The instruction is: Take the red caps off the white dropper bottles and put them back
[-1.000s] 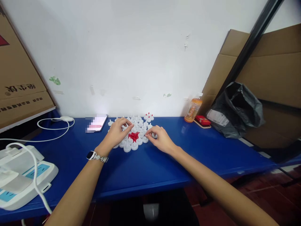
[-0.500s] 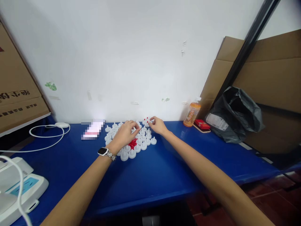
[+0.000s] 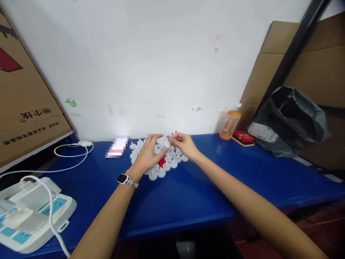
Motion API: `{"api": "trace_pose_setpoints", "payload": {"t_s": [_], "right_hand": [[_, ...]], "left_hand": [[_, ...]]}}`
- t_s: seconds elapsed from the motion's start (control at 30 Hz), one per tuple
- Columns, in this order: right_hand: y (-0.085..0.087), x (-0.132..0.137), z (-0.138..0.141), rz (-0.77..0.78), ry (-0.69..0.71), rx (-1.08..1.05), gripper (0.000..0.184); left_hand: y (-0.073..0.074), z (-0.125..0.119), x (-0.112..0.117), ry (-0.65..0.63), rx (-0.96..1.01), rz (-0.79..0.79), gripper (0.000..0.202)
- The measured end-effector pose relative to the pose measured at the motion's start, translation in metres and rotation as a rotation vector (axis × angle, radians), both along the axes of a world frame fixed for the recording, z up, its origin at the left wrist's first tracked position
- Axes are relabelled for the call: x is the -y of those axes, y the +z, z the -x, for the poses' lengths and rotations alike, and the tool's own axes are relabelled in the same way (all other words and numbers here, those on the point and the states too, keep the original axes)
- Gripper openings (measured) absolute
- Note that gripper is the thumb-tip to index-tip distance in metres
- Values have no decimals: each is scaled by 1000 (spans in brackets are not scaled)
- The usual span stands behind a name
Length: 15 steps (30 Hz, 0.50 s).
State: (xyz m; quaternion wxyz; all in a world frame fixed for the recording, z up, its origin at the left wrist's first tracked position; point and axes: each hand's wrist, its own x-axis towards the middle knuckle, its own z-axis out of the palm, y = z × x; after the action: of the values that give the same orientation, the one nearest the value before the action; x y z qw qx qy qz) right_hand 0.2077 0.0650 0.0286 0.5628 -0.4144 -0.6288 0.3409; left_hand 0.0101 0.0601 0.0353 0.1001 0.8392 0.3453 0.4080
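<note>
Many white nozzle caps [image 3: 174,164], round with pointed spouts, stand in a cluster on the blue table [image 3: 188,201]. Amid them lies a small heap of red tips [image 3: 161,162]. My left hand [image 3: 149,153], wearing a watch at the wrist, is over the left of the cluster, thumb and fingers apart with nothing seen held. My right hand [image 3: 186,144] pinches at the back of the cluster, its fingertips at a white cap [image 3: 167,143] between both hands. Several caps with red tips [image 3: 175,132] show just behind the right fingers, partly hidden.
A white power strip [image 3: 40,216] with cables is at the front left, and a pixelated flat item [image 3: 118,146] lies left of the caps. At the right are an orange drink bottle [image 3: 230,123], a red box [image 3: 243,136] on a phone, and a grey plastic bag [image 3: 291,122].
The view has shifted left and down. My right hand has come away from the red-tipped caps towards my left hand, with a white cap at its fingertips. My left fingers have spread wider.
</note>
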Motion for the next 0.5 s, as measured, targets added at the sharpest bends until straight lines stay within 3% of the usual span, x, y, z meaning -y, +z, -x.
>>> {"api": "trace_pose_setpoints", "payload": {"t_s": [0.1, 0.17, 0.33, 0.5], "right_hand": [[-5, 26, 13, 41, -10, -109, 39], [-8, 35, 16, 16, -58, -68, 42], [-7, 46, 16, -154, -132, 172, 38], [-1, 54, 33, -197, -95, 148, 38]], "left_hand": [[0, -2, 7, -91, -54, 39, 34], [1, -3, 12, -121, -44, 58, 28], [5, -13, 22, -134, 28, 12, 27], [11, -20, 30, -110, 78, 30, 25]]}}
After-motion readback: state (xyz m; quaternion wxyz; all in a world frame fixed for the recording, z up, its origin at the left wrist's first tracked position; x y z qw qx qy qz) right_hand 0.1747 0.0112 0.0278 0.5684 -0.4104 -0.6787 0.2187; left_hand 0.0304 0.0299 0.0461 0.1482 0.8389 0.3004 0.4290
